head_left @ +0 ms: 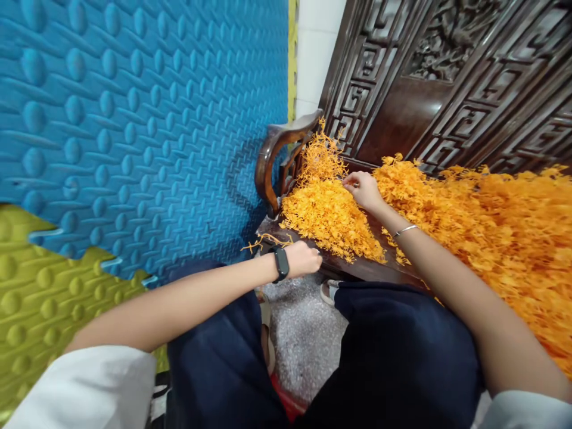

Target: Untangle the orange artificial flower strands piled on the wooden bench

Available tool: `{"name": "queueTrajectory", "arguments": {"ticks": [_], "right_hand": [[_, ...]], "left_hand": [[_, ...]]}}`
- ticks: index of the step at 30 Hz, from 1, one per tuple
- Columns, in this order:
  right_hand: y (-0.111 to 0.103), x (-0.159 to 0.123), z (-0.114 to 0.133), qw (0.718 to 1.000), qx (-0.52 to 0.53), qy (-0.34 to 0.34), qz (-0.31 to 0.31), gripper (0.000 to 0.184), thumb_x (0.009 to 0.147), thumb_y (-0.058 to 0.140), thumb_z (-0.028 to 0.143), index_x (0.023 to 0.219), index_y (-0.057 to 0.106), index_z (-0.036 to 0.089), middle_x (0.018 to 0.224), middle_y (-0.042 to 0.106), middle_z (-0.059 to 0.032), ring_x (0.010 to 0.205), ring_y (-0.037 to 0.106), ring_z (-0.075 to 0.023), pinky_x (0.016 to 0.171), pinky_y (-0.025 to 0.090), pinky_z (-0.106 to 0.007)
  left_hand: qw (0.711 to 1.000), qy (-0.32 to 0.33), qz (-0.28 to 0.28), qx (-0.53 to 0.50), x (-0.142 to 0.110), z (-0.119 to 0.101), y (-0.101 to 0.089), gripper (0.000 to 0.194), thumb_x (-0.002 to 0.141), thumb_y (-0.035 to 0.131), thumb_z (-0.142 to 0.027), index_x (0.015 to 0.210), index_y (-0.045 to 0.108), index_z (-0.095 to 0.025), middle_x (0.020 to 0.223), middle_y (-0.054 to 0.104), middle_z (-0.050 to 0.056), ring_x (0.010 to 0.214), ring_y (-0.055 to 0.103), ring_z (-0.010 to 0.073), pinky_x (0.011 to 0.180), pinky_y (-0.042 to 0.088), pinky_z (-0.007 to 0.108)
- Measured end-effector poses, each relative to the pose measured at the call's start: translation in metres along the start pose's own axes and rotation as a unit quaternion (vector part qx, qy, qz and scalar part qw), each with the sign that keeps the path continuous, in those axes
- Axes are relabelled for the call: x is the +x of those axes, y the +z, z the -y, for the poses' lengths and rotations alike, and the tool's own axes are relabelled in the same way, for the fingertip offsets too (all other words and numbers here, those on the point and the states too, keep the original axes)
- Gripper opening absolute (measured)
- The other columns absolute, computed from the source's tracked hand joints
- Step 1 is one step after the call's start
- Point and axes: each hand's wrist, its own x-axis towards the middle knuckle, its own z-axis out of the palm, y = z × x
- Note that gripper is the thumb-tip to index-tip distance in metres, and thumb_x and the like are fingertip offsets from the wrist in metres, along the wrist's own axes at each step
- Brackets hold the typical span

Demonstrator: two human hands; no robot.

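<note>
My left hand [304, 260], with a black band on its wrist, is closed in front of the bench edge; what its fingers hold, if anything, is too small to make out. Thin orange branching stems [270, 240] show just behind that wrist. Over the bench, my right hand [363, 189] has its fingers pinched together at the back of a heap of small orange plastic pieces [328, 211]. Whatever lies between those fingertips cannot be made out. Behind this heap, looser orange stems [322, 156] pile up against the armrest.
A much larger orange pile [500, 220] covers the bench to the right. The dark wooden bench [342, 262] has a curved armrest [267, 170] and a carved backrest [404, 113]. Blue matting [147, 119] spreads on the left, and speckled floor [304, 333] shows between my legs.
</note>
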Motion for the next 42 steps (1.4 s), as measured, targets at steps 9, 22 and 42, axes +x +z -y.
{"name": "queueTrajectory", "arguments": {"ticks": [9,22,42], "right_hand": [[-0.002,0.025,-0.009,0.999,-0.026,0.001,-0.026,0.010,0.072,0.055,0.010,0.072,0.061,0.018,0.085,0.066,-0.0124,0.083,0.055,-0.0238,0.083,0.041,-0.040],[-0.003,0.016,-0.017,0.996,-0.002,0.085,0.022,0.033,0.070,0.065,0.018,0.102,0.063,0.012,0.111,0.066,-0.0157,0.105,0.061,-0.0293,0.092,0.047,-0.045],[-0.037,-0.060,0.078,0.964,0.226,-0.101,-0.101,0.021,0.082,0.056,0.027,0.103,0.058,0.022,0.108,0.064,-0.0068,0.101,0.061,-0.0205,0.089,0.050,-0.040]], "left_hand": [[1.000,0.011,-0.022,-0.012,0.047,-0.007,-0.025,0.030,0.086,0.040,-0.002,0.087,0.070,-0.007,0.083,0.071,0.018,0.075,0.067,0.0233,0.045,0.031,0.028],[1.000,0.017,-0.010,-0.015,0.065,-0.007,-0.030,0.031,0.088,0.040,-0.005,0.090,0.071,-0.008,0.090,0.071,0.018,0.083,0.066,0.0222,0.046,0.026,0.026],[0.943,-0.117,-0.040,-0.308,0.070,-0.007,-0.042,0.033,0.086,0.041,-0.038,0.094,0.063,-0.014,0.085,0.068,0.010,0.073,0.061,0.0212,0.058,0.039,0.030]]}}
